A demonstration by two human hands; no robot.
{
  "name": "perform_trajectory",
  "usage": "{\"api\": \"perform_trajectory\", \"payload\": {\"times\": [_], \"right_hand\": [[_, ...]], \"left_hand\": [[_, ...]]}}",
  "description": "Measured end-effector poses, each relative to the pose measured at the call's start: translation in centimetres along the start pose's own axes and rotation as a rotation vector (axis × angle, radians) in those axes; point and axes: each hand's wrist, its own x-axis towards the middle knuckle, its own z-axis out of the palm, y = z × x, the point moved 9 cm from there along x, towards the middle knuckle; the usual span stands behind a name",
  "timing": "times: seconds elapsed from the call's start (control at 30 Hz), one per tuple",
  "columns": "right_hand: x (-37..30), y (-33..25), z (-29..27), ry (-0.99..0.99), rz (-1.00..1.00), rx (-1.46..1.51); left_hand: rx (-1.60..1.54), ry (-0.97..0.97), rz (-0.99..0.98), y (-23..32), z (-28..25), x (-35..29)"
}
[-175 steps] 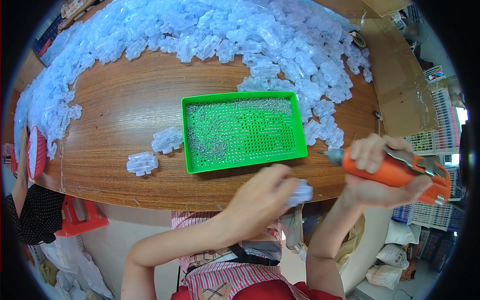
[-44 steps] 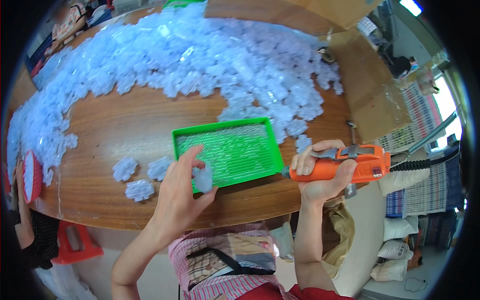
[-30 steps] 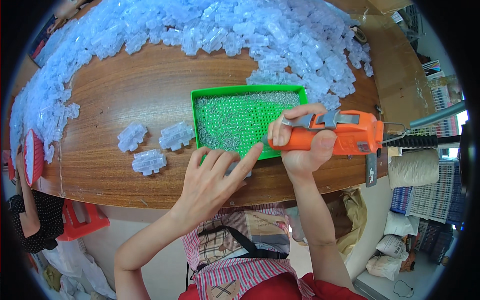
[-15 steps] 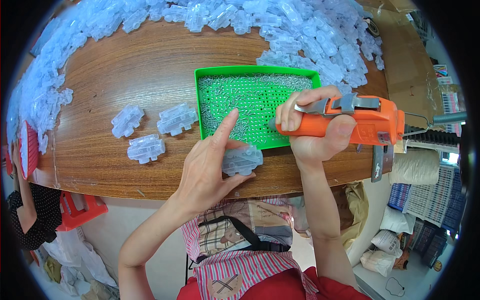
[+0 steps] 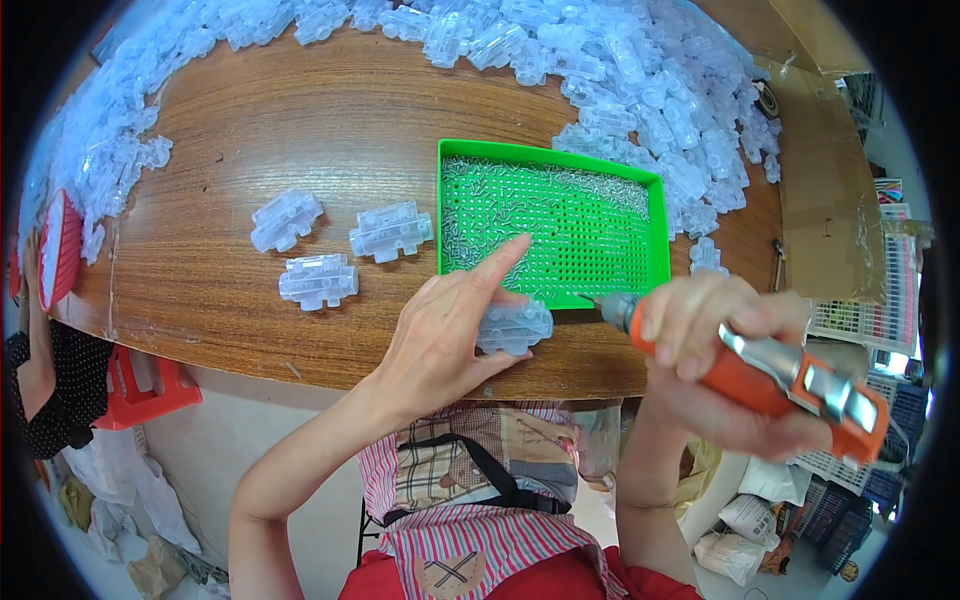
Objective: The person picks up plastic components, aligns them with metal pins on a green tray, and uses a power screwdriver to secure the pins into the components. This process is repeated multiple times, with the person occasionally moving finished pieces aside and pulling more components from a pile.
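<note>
My left hand (image 5: 440, 325) grips a clear plastic housing (image 5: 515, 327) between thumb and fingers on the table by the green tray's near edge. Its index finger stretches out over the tray. An orange electric screwdriver (image 5: 745, 375) lies in the closed fingers of my right hand (image 5: 715, 350), right of the tray's near corner. Its thin bit points left, toward the tray's near rim and the held housing, apart from the housing. Many small silver screws (image 5: 490, 205) lie in the perforated green tray (image 5: 665, 235). Whether a screw sits on the bit is too small to tell.
Three clear housings (image 5: 390, 232) stand apart left of the tray. A large heap of similar plastic parts (image 5: 640, 80) curves along the table's far side. At the far left is a red basket (image 5: 62, 250) near another person's arm (image 5: 38, 330). Cardboard (image 5: 825, 190) borders the right.
My right hand has drawn the screwdriver back from over the tray, rightward and nearer me, and tilted it. My left hand keeps its hold on the housing. The whole view has shifted slightly.
</note>
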Motion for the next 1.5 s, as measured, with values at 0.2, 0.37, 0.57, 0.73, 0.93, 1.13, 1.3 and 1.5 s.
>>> {"api": "perform_trajectory", "payload": {"times": [0.2,0.37,0.57,0.73,0.93,1.13,1.3,1.5], "right_hand": [[0.5,-1.7,-0.8,-0.038,-0.048,0.019],[0.4,-1.9,-1.9,0.008,-0.082,0.005],[-0.3,-2.9,-1.5,0.052,-0.084,0.024],[-0.7,-4.0,-1.7,0.035,-0.088,-0.003],[-1.1,-3.0,0.0,-0.032,-0.050,-0.010],[-1.1,-0.5,1.7,-0.096,0.024,-0.041],[-1.7,1.1,2.2,-0.100,0.081,0.019],[-1.9,1.8,2.3,-0.116,0.100,0.031]], "left_hand": [[0.052,0.051,-0.027,2.3,-4.0,0.2],[0.239,-0.151,-0.110,5.6,-6.5,0.7],[0.666,-0.268,0.086,6.7,-0.3,1.6],[0.320,-0.254,0.034,4.1,2.3,1.7],[-0.047,-0.128,0.030,1.4,1.4,1.4],[-0.125,-0.145,-0.068,0.4,1.5,1.3],[-0.131,-0.126,-0.095,-0.1,1.4,0.9],[-0.155,-0.106,-0.074,-0.1,1.6,0.9]]}}
